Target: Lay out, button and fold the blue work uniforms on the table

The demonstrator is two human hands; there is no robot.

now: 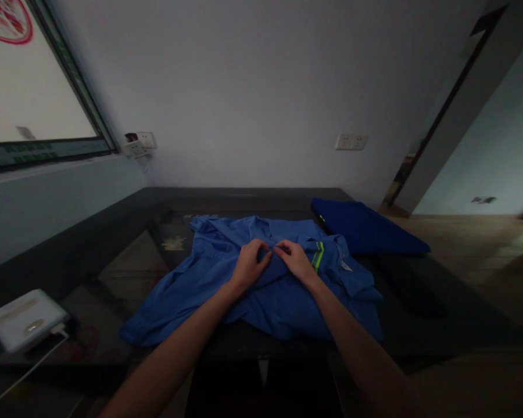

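Dark table [113, 273] bears rumpled blue shirt [187, 293]; left hand [248, 265], right hand [297, 262] fingers pinch fabric mid-shirt.

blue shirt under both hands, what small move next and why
Probably pull the pinched edges together and press them flat: the left hand and right hand both pinch the blue shirt at its middle near the collar, and the cloth around them lies rumpled on the table.

Shirt [261, 293] lies under the fingers [257, 248] on the table [122, 267]; folded garment [366, 227] beyond them to the right, box [25, 319] well to their left.
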